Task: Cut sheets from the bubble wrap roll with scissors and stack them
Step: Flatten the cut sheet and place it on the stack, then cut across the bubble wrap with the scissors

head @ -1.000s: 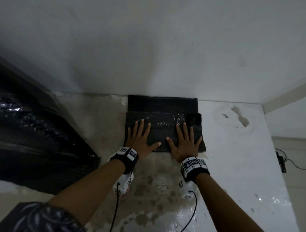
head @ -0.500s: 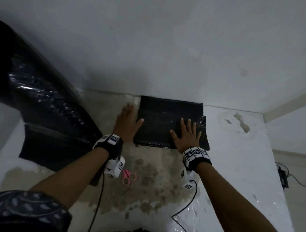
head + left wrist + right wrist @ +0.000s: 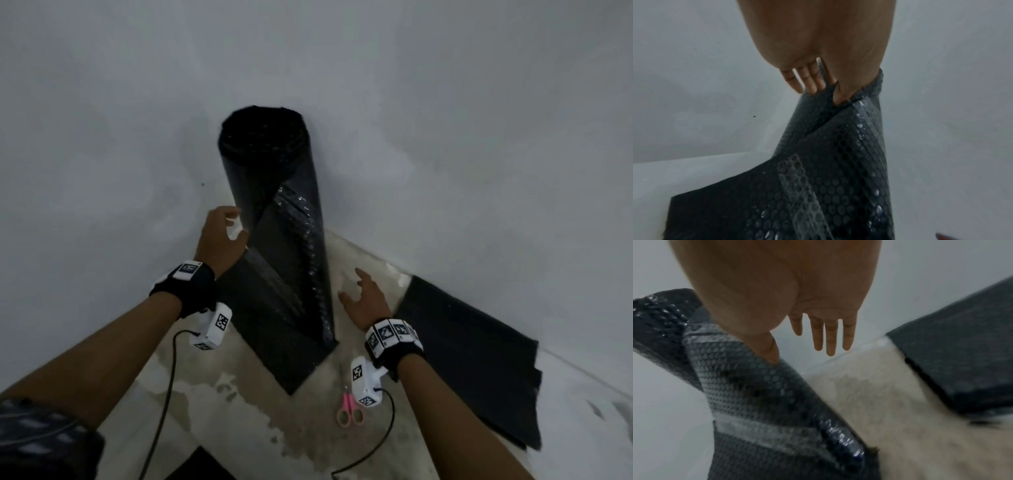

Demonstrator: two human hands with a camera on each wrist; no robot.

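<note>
The black bubble wrap roll (image 3: 274, 219) stands upright against the white wall (image 3: 102, 137), its loose end spread on the stained floor (image 3: 267, 428). The left hand (image 3: 219, 240), which half a second ago lay flat beside the stack of cut sheets (image 3: 469, 370), now pinches the roll's free edge between thumb and fingers (image 3: 809, 79). The right hand (image 3: 364, 299) has left the stack, where it was pressing flat; it hovers just right of the roll with fingers straight and spread, holding nothing. Pink scissors (image 3: 349, 409) lie on the floor near the right wrist. The stack rests against the wall, to the right of the roll.
</note>
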